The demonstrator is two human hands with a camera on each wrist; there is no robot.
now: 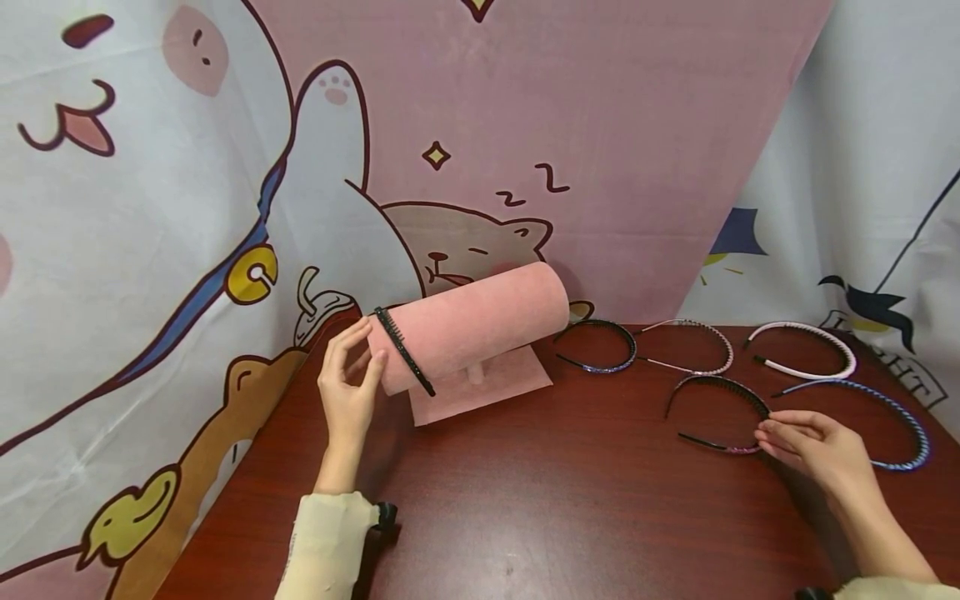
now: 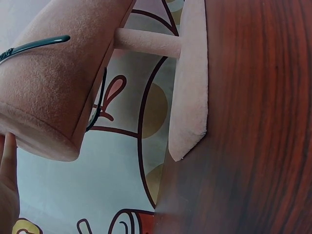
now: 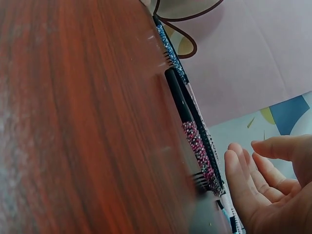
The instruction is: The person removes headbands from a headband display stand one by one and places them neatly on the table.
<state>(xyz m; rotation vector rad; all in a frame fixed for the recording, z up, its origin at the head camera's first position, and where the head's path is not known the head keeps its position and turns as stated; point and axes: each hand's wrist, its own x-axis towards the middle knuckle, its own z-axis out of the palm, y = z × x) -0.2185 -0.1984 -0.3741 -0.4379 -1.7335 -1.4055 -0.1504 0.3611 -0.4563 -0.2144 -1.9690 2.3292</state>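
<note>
A pink plush roll (image 1: 472, 321) stands on a stem over a flat base (image 1: 480, 392). Near its left end sits a black toothed headband (image 1: 405, 354). My left hand (image 1: 351, 379) touches that end of the roll with thumb and fingertips; the left wrist view shows a finger (image 2: 9, 161) against the end face. At the right, a black headband with pink glitter (image 3: 200, 151) lies on the table. The fingertips of my right hand (image 1: 817, 450) are right at its curve, while the right wrist view shows a gap between thumb and fingers.
Behind and beside my right hand lie more headbands: a blue-glitter one (image 1: 607, 368), a thin pale one (image 1: 723, 342), a white one (image 1: 843, 358) and a blue twisted one (image 1: 915, 425). A printed cloth (image 1: 622, 125) hangs along the back of the reddish-brown table (image 1: 540, 517).
</note>
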